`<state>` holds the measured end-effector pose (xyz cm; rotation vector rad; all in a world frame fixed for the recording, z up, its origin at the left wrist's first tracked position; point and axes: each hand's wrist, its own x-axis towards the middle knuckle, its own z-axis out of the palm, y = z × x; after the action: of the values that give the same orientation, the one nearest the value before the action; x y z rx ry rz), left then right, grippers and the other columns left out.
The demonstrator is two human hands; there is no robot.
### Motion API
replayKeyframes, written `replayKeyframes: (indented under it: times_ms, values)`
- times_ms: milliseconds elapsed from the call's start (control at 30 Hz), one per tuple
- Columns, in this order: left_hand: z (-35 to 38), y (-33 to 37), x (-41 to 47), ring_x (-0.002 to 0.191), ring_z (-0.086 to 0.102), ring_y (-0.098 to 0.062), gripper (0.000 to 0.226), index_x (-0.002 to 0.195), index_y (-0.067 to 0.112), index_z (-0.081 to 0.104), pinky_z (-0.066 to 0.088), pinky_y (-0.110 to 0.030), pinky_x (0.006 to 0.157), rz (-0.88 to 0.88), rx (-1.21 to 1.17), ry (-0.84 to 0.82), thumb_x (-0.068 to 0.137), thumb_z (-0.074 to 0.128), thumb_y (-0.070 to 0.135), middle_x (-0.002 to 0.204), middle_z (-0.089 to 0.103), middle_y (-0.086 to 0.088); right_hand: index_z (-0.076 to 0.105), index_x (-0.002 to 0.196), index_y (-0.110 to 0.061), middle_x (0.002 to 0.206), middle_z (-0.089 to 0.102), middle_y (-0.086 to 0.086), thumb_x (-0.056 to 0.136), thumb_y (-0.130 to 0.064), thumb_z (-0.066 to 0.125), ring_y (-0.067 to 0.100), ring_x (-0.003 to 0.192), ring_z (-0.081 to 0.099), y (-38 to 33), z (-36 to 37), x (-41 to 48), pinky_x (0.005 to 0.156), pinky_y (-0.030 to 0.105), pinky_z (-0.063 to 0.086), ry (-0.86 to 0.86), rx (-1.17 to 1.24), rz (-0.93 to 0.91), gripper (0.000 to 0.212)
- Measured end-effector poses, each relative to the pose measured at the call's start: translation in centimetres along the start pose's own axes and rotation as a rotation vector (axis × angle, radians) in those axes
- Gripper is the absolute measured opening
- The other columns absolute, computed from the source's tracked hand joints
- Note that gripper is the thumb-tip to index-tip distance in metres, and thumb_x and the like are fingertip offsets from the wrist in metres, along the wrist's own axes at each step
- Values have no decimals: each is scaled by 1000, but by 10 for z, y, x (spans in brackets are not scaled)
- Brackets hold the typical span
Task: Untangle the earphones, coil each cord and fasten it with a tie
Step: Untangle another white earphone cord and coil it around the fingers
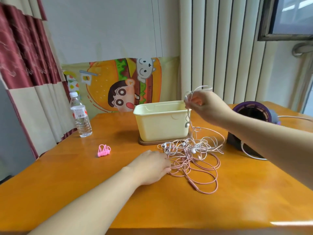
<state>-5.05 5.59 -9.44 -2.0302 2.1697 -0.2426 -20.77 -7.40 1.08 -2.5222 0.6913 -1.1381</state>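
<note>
Earphones (186,147): several sets, pink cords and white, in one loose tangle. They lie on the table (118,200), just in front of the tub (160,126) and right of centre.

Table: orange wood. Everything else stands on it.

Tub: cream, open top, on a dark base, behind the tangle. Nothing seen inside from my angle.

Fan (254,112): purple, far right, its own cable running off. Not part of the job.

Bottle (81,116): far left, well apart.

Right hand (208,106): raised above the tub's right corner, fingertips pinching a few white strands. These run down into the heap, and one earbud dangles against the tub wall.

Left hand (150,167): flat on the table, fingers straight and close together, tips touching the pink loops at the heap's left edge.

Ties (104,150): small pink bunch, left of the heap, untouched.

Step, as I judge it: untangling, early. Nothing is coiled and nothing is tied.

Next move, my read: hold the heap down with the left hand and draw the white cord up slowly. Stop wherever it snags, or a hard pull will tighten the knots.
</note>
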Motion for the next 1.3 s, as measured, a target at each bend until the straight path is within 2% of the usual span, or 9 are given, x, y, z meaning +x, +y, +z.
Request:
replayKeyframes:
  times_ms: [200,400,467,533,700,800,933,1133,1300]
  values:
    - [-37,-12,2,105,55,-14,31,111,23,65,45,-32,90,-142,-289,76,96,45,42,112,61,6,61,82,-7,93,70,16,95,-18,55,13,68,65,-29,-19,36,59,14,54,14,344,101,18]
    - [-100,-22,22,83,55,-6,35,127,22,52,41,-14,62,-283,-859,505,94,55,33,106,58,10,55,78,-7,77,63,8,95,-10,54,14,68,64,-51,-18,51,75,30,58,29,643,152,18]
    - [-120,-22,31,94,57,-9,39,129,24,48,45,-19,76,-284,-1011,583,93,56,36,107,59,11,56,82,-7,79,62,9,95,-9,54,14,68,64,-60,-19,55,72,28,58,25,754,172,13]
    - [-132,-22,39,94,60,-11,31,122,25,52,46,-28,84,-279,-1089,593,93,55,36,102,63,8,56,87,-3,82,62,11,95,-9,53,14,67,64,-67,-20,58,69,26,57,4,845,199,11]
    - [-132,-23,47,63,62,4,18,87,18,63,49,-20,69,-316,-1120,589,96,48,23,68,67,6,55,74,-8,76,58,9,96,-6,49,12,59,50,-74,-28,66,64,23,46,95,1009,263,23]
    - [-127,-27,43,74,65,-3,16,93,20,65,52,-30,79,-309,-1163,550,96,51,27,74,69,5,54,73,-6,81,56,13,97,-6,48,13,62,45,-69,-29,66,62,22,41,172,1006,314,24]
    - [-128,-30,37,65,53,-9,24,88,15,68,45,-24,71,-235,-1271,549,98,49,26,76,69,4,53,98,-8,75,59,6,96,-3,44,11,54,49,-59,-28,68,57,22,42,186,1133,560,11]
    - [-136,-25,37,70,63,-8,21,88,17,67,50,-27,79,-222,-1649,707,98,49,16,79,70,2,54,82,-13,65,57,3,97,-12,47,15,57,55,-44,-17,61,55,26,43,-125,1044,723,17]
    - [-149,-24,35,84,61,-15,13,90,11,64,57,-31,73,-189,-1915,804,96,52,13,88,64,-3,56,105,-14,93,59,5,86,-52,57,18,87,58,-34,-7,54,84,34,50,-467,956,556,43]
